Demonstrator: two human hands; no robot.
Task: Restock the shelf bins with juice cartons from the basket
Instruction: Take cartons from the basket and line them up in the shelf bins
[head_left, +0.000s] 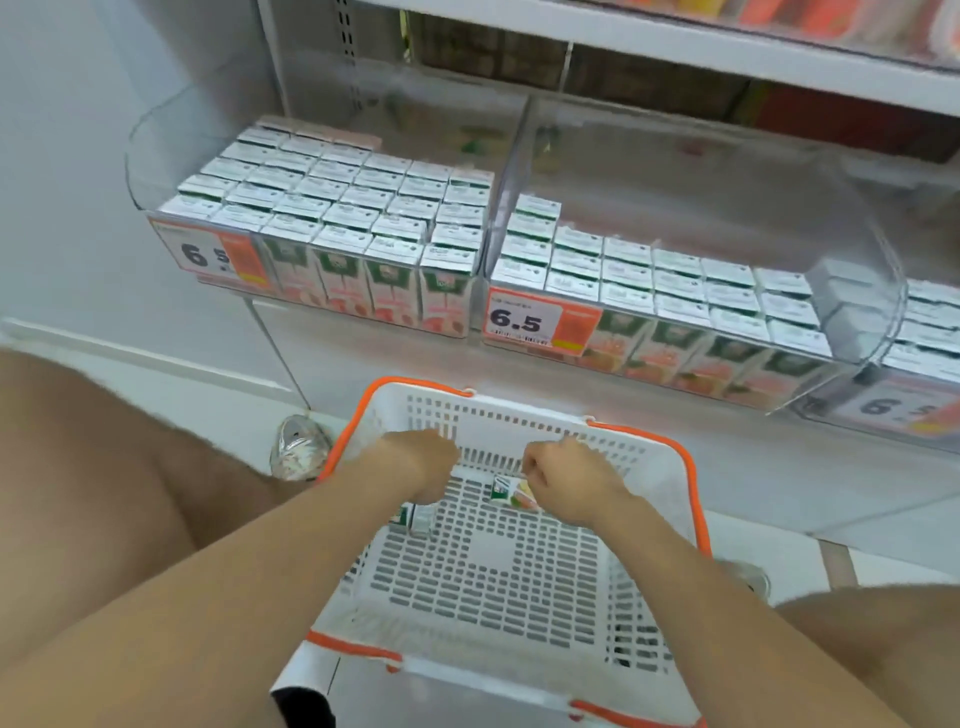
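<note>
Crouches before a low shelf with both arms reaching down into the white basket, orange-handled and set on the floor between the knees. Grips a tilted juice carton with the right hand, fingers curled over it close to the basket's far wall, the green-and-white end of the pack poking out to the left of the knuckles. Holds the left hand knuckles-up near the far left corner, fingers bent under and hidden from view; cannot tell whether closed on anything. Shows a second carton upright on the basket floor just below that wrist, touching or not impossible to say. Faces, above the basket, the clear left bin, packed with rows of cartons right up to its front, and beside it the middle bin, stocked in its front rows. Reads 6.5 on the orange-and-white price tag at the front of the middle bin. Has a clear plastic bottle on the floor just left of the basket.
</note>
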